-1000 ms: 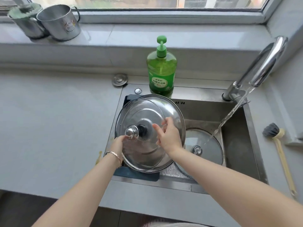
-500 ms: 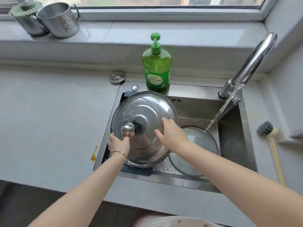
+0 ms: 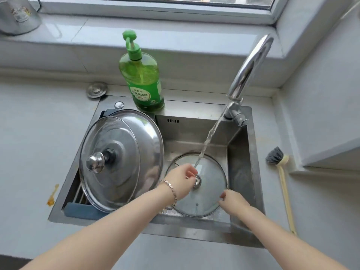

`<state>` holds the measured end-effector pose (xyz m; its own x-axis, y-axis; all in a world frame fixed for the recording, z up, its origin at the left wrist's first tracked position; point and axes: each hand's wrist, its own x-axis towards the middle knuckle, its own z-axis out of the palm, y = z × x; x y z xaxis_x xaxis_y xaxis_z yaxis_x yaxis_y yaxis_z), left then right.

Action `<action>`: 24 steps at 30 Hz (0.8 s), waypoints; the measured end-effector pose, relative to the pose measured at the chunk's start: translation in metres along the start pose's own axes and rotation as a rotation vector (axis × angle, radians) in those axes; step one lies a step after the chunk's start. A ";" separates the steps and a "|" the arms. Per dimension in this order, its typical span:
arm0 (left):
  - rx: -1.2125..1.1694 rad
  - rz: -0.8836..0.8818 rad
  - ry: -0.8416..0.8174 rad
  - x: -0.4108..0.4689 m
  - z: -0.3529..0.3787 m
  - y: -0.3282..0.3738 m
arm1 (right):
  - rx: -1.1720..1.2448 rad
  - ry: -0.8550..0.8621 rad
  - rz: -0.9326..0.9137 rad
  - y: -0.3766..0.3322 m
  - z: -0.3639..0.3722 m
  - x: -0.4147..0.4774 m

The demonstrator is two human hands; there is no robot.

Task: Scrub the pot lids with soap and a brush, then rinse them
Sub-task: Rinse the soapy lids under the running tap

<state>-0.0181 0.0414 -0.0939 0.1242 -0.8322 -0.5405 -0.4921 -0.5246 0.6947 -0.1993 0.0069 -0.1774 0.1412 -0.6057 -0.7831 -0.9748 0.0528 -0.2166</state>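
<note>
- My left hand (image 3: pixel 180 181) is closest to the middle, fingers pinched together on the metal knob (image 3: pixel 197 181) of the glass lid (image 3: pixel 212 191).
- My right hand (image 3: pixel 233 202) is at that lid's near-right rim with the fingers curled. It looks like a pinch on the edge.
- The glass lid lies flat on the bottom of the sink (image 3: pixel 241 164). It's a see-through disc with a metal band round the rim, and it looks wet and slippery.
- The water stream (image 3: pixel 209 137) lands on it right by the knob. I see no suds, so my guess is this one's being rinsed, or only wetted. Can't say which.
- Left side of the sink: a small steel lid (image 3: pixel 113 172) leans on a big steel lid (image 3: pixel 148 137), both propped on a drain rack (image 3: pixel 78 193). They're domed, shiny and foam-free, so probably finished.
- If so, the glass lid is the last of the three.
- The brush (image 3: pixel 282 178) lies on the counter (image 3: pixel 39 143) to the right, well apart from both hands. It has dark bristles and a long pale handle.
- An orange smear (image 3: pixel 52 196) sits on the counter left of the sink.
- At the back edge stands the green soap bottle (image 3: pixel 143 78), translucent plastic with a pump top.
- The chrome faucet (image 3: pixel 249 65) is curved and running.
- A round sink plug (image 3: pixel 96 90) sits beside the bottle.
</note>
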 end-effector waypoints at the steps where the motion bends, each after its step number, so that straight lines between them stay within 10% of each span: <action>1: 0.008 -0.060 -0.008 0.009 0.010 -0.003 | -0.003 -0.008 0.003 0.006 0.003 0.011; 9: -0.001 -0.407 0.103 0.056 0.044 -0.052 | 0.014 0.030 -0.045 -0.033 0.037 0.098; 14: -0.059 -0.452 0.187 0.057 0.041 -0.071 | 0.467 -0.023 0.228 -0.052 0.068 0.126; 24: -0.096 -0.448 0.162 0.040 0.038 -0.060 | 0.738 -0.058 0.160 -0.048 0.039 0.108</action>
<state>-0.0160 0.0467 -0.1754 0.4416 -0.5341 -0.7209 -0.2791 -0.8454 0.4554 -0.1309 -0.0303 -0.2742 0.0360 -0.5045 -0.8626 -0.6187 0.6666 -0.4157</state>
